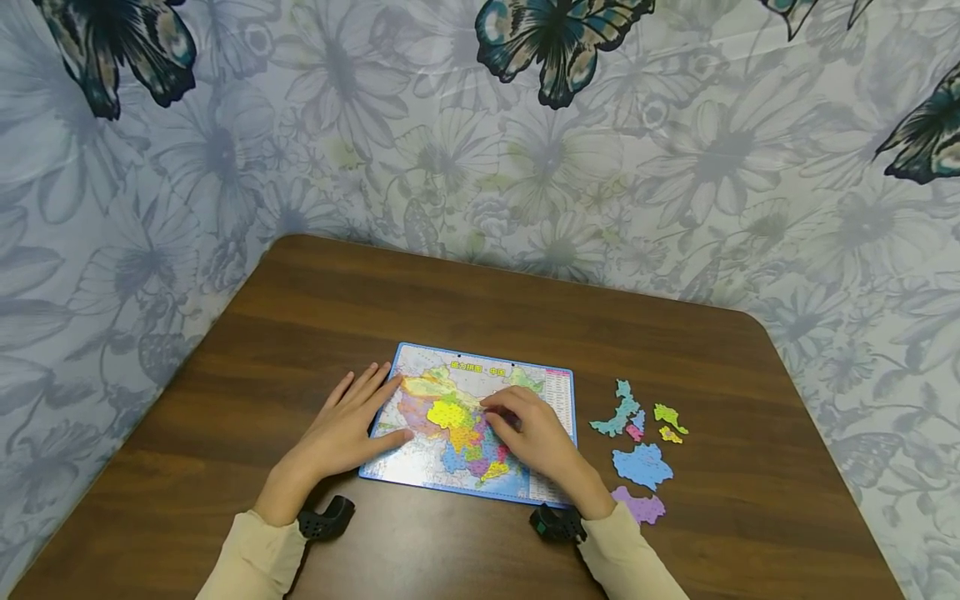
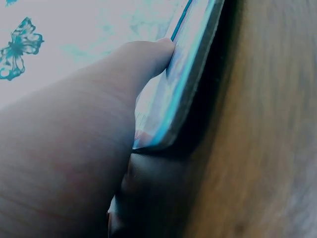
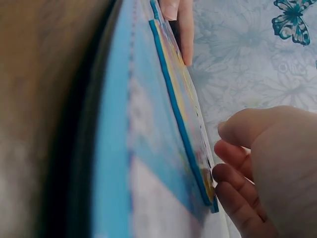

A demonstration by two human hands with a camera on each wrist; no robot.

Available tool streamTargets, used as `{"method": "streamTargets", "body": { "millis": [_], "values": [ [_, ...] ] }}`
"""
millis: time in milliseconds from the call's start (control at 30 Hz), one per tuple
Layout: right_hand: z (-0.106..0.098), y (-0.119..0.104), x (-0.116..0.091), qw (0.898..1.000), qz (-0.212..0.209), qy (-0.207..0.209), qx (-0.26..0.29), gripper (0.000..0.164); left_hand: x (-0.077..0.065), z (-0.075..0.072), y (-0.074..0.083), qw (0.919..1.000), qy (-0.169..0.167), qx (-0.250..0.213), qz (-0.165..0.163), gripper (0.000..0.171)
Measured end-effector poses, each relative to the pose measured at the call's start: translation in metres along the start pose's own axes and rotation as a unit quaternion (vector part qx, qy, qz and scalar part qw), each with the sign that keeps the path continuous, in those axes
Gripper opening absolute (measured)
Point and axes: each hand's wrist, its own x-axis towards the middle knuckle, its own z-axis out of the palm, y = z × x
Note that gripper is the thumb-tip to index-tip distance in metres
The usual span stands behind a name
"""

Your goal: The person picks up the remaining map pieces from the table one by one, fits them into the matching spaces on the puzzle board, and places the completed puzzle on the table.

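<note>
A map puzzle board [image 1: 420,465] with a blue border is laid flat near the middle of a brown wooden table [image 1: 247,400], and a map in many coloured regions is shown on it. Its left edge is covered by the left hand [image 1: 341,437], whose fingers are extended and spread, with the thumb laid across the near left part; the hand is merely rested there, without a grip. The right hand [image 1: 536,429] is held over the right part of the map, its thumb and fingers bent toward the surface; whether a piece is pinched between them cannot be told (in the right wrist view, thumb and fingertips are seen just beside the board's face). To the right of the board, loose pieces are spread on the table: a long teal piece [image 1: 627,407] is set farthest, with a small blue piece [image 1: 639,420] and a pink piece [image 1: 634,432] close by its right side; farther right, a green piece [image 1: 666,415] is placed just beyond a small yellow piece [image 1: 671,435]. A large blue piece [image 1: 642,466] is laid nearer, and a purple piece [image 1: 642,507] nearest, just beside the right sleeve [image 1: 630,554]. Beyond the table, a floral backdrop [image 1: 465,167] printed with butterflies [image 1: 558,42] is seen.
</note>
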Motion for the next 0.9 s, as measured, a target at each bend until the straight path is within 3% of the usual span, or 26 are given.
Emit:
{"method": "streamTargets", "body": {
  "millis": [400,900],
  "values": [
    [-0.014,-0.003,-0.011,1.0,0.001,0.008,-0.021,0.017,0.002,0.0,0.0,1.0,-0.004,0.0,-0.003,0.094],
    [-0.031,0.008,-0.03,0.998,-0.01,0.057,-0.026,0.015,0.005,0.002,-0.001,1.0,-0.005,0.001,-0.004,0.096]
  ]
}}
